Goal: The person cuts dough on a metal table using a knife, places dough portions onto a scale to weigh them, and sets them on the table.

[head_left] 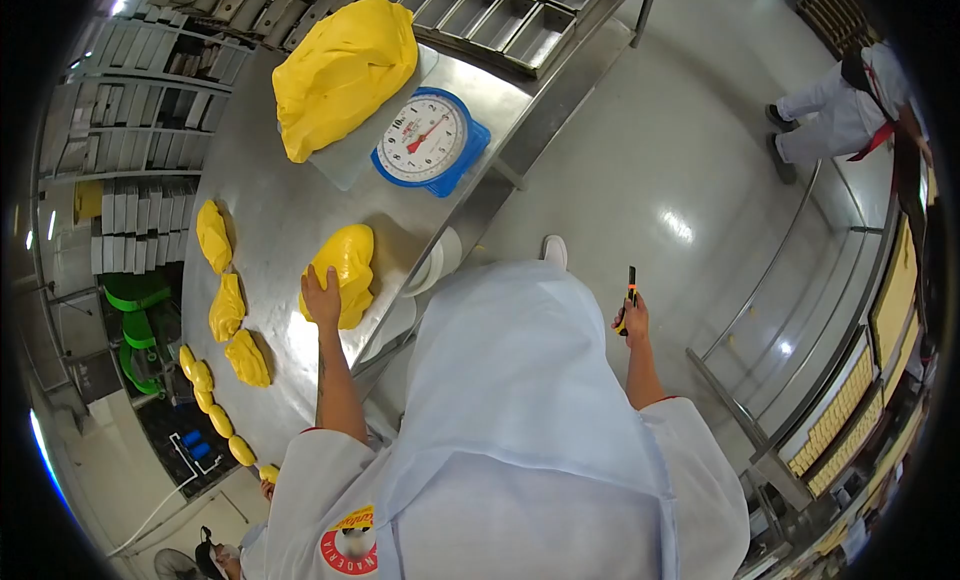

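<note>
My left hand (322,298) lies against the near left side of a lump of yellow dough (350,265) on the steel table, fingers stretched out and apart. My right hand (635,318) is away from the table, over the floor, closed around a utility knife (630,298) with a black and yellow handle, pointing up. Beyond the lump stands a blue dial scale (425,140). Its tray (345,165) bears a large mass of yellow dough (345,75). Further left on the table lie several cut pieces of yellow dough (226,305).
Smaller rounded dough pieces (220,420) form a row along the steel table (285,220), near another person's hand (267,489). Metal loaf pans (500,25) sit at the far end. White tubs (440,255) are under the edge. Another person (835,105) stands at right, near railings (765,270).
</note>
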A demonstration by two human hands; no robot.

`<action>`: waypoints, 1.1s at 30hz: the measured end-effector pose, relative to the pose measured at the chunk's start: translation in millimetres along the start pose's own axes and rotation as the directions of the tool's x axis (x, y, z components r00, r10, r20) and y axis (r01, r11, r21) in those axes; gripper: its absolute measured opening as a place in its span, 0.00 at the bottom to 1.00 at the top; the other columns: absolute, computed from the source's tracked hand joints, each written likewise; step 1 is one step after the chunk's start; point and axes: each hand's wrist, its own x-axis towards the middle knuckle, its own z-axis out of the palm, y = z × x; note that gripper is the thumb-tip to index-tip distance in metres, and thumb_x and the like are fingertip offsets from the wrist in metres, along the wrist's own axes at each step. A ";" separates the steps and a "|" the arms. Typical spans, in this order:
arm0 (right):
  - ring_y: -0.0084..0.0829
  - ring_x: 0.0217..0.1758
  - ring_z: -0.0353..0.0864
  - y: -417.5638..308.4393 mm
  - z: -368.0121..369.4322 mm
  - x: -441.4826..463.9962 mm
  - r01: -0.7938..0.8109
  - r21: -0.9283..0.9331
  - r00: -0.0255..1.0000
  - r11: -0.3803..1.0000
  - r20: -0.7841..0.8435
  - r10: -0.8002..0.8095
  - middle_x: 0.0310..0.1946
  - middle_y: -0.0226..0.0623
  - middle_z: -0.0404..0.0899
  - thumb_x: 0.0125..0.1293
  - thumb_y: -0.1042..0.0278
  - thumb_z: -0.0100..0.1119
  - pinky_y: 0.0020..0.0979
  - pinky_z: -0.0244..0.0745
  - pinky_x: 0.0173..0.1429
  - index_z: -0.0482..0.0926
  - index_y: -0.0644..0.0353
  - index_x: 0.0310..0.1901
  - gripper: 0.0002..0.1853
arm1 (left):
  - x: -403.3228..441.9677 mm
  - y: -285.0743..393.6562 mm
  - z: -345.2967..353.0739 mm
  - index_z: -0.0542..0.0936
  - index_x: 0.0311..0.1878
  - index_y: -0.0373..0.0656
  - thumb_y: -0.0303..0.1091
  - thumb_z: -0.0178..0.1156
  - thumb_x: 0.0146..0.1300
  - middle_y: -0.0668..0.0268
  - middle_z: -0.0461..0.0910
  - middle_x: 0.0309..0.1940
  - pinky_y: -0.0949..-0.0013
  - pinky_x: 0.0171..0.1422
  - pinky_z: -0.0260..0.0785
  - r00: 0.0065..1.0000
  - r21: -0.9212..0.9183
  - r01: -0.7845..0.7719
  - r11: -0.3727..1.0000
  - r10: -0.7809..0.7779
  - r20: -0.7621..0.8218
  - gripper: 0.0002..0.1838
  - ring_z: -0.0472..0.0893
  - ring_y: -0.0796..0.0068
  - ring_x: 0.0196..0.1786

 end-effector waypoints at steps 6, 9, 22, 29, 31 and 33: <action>0.26 0.18 0.71 -9.2 10.1 9.2 0.018 0.009 1.000 1.000 0.022 -0.018 0.24 0.31 0.68 0.79 0.66 0.47 0.35 0.77 0.22 0.59 0.50 0.74 0.25 | 1.9 -8.9 0.4 0.68 0.73 0.38 0.58 0.55 0.71 0.39 0.62 0.73 0.51 0.79 0.54 0.999 -0.037 -0.034 0.999 0.035 0.031 0.38 0.62 0.41 0.76; 0.26 0.18 0.71 -9.1 11.2 10.0 -0.021 -0.004 1.000 1.000 0.007 0.021 0.24 0.31 0.68 0.78 0.66 0.48 0.35 0.77 0.22 0.57 0.49 0.76 0.27 | -0.4 -5.2 -3.2 0.68 0.73 0.38 0.58 0.56 0.71 0.39 0.62 0.74 0.51 0.79 0.54 0.999 -0.040 -0.027 0.999 0.028 0.043 0.38 0.62 0.41 0.76; 0.27 0.19 0.71 5.5 7.5 21.1 -0.038 0.003 0.999 0.999 0.035 0.038 0.24 0.31 0.69 0.79 0.65 0.47 0.37 0.76 0.24 0.61 0.48 0.72 0.23 | -3.5 -4.3 -5.6 0.67 0.74 0.38 0.58 0.56 0.70 0.39 0.62 0.74 0.52 0.80 0.53 0.998 -0.042 -0.012 0.999 0.015 0.066 0.39 0.61 0.41 0.76; 0.27 0.19 0.71 -4.4 10.1 22.4 -0.039 0.034 0.999 0.999 0.038 0.038 0.24 0.31 0.69 0.79 0.65 0.47 0.37 0.76 0.24 0.63 0.46 0.70 0.20 | -5.0 -1.4 -8.9 0.67 0.73 0.37 0.58 0.56 0.70 0.39 0.62 0.73 0.52 0.80 0.54 0.997 -0.047 -0.022 0.999 0.025 0.074 0.39 0.61 0.41 0.76; 0.27 0.19 0.71 -5.3 10.1 25.1 -0.037 0.009 0.999 0.999 0.029 0.036 0.24 0.31 0.69 0.79 0.65 0.47 0.37 0.75 0.23 0.64 0.46 0.69 0.20 | -6.5 0.6 -10.4 0.67 0.73 0.36 0.57 0.57 0.70 0.39 0.62 0.73 0.52 0.80 0.54 0.997 -0.058 -0.023 0.998 0.028 0.077 0.39 0.61 0.42 0.76; 0.26 0.19 0.71 -7.6 8.4 25.0 -0.041 -0.003 0.999 0.999 0.033 0.041 0.24 0.31 0.68 0.79 0.66 0.47 0.36 0.77 0.23 0.63 0.48 0.71 0.21 | -5.5 -2.3 -8.6 0.68 0.73 0.36 0.56 0.57 0.70 0.39 0.62 0.73 0.52 0.80 0.54 0.996 -0.054 -0.034 0.998 0.038 0.076 0.39 0.61 0.42 0.77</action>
